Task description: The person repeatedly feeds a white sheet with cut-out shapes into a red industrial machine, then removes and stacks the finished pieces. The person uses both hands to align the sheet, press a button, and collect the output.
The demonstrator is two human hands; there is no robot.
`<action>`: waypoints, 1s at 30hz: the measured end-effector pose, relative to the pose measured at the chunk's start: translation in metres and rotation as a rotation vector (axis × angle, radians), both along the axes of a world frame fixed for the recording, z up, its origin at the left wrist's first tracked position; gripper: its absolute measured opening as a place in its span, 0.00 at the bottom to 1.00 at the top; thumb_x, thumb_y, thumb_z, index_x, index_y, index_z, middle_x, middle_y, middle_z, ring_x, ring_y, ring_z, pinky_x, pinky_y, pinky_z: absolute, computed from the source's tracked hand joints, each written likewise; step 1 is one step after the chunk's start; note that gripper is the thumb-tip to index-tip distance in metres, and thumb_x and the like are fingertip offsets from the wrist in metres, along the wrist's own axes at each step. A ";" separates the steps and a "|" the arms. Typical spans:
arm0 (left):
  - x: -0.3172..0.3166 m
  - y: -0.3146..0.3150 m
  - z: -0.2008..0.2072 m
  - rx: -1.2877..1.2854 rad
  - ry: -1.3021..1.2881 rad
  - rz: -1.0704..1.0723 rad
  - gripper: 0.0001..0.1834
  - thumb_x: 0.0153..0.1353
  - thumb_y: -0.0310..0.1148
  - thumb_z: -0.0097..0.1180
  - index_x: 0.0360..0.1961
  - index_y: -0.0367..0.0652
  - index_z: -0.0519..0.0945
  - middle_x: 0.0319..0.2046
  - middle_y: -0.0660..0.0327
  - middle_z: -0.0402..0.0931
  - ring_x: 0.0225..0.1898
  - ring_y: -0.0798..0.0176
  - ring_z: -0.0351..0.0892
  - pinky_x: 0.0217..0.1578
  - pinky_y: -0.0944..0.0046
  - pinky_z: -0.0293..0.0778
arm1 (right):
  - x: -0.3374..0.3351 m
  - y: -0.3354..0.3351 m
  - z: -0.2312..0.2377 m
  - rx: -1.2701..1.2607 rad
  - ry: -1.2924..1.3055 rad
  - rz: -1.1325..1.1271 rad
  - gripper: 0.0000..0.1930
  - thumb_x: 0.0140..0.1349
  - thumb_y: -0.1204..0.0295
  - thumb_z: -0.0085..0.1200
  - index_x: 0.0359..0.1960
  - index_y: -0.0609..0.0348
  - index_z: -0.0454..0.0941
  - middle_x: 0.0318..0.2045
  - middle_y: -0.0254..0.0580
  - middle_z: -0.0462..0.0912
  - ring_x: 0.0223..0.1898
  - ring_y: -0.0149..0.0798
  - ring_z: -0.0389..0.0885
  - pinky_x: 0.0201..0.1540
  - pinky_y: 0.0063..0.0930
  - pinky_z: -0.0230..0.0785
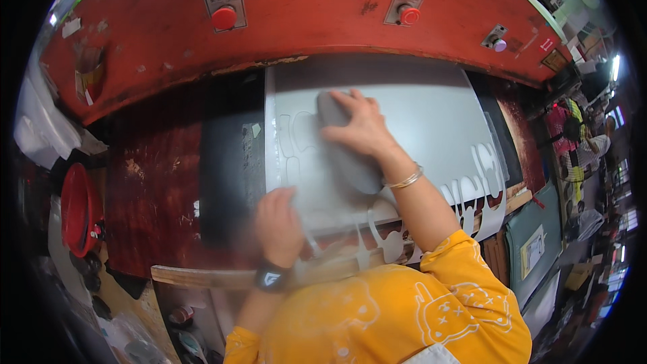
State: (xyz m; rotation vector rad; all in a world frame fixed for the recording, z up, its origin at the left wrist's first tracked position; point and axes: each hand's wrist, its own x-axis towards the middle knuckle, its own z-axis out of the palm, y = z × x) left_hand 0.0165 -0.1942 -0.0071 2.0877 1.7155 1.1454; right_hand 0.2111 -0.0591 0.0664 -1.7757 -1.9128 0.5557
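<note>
My right hand (364, 125) grips the upper part of a long, rounded grey sole-shaped piece (355, 167), thumb on one side and fingers over the top edge. Beneath it is a pale grey sheet (424, 111), with curved outlines showing left of the piece. Along its near edge, strips of the sheet hang around cut-out openings (472, 192). My left hand (278, 226), smeared by motion, is by the sheet's near left corner. Its fingers are too blurred to read, and I make out nothing in them.
Across the back runs a red machine beam (303, 20) with red push buttons (224, 18). A dark red board (151, 189) and a black strip (232, 155) lie left of the sheet. A wooden rail (202, 276) edges the front. A red basin (81, 209) stands far left.
</note>
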 end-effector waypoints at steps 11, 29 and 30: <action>-0.003 0.008 0.002 -0.021 -0.029 0.002 0.13 0.53 0.22 0.51 0.41 0.40 0.78 0.44 0.52 0.73 0.47 0.47 0.72 0.48 0.54 0.69 | 0.013 0.002 -0.010 0.007 -0.345 -0.084 0.43 0.36 0.57 0.65 0.62 0.45 0.70 0.67 0.58 0.58 0.64 0.66 0.54 0.61 0.55 0.54; 0.002 0.043 0.024 0.004 -0.405 -0.427 0.04 0.48 0.24 0.61 0.23 0.39 0.77 0.29 0.57 0.77 0.32 0.53 0.76 0.33 0.59 0.72 | 0.175 0.067 -0.014 0.666 0.043 -0.228 0.34 0.58 0.62 0.59 0.65 0.57 0.61 0.67 0.62 0.54 0.68 0.57 0.52 0.68 0.44 0.46; 0.011 0.045 0.023 -0.076 -0.313 -0.461 0.05 0.47 0.25 0.62 0.23 0.40 0.77 0.30 0.57 0.77 0.33 0.52 0.76 0.34 0.59 0.72 | 0.199 0.075 -0.013 0.819 0.054 -0.377 0.33 0.60 0.63 0.57 0.66 0.58 0.60 0.67 0.62 0.54 0.68 0.57 0.52 0.68 0.44 0.46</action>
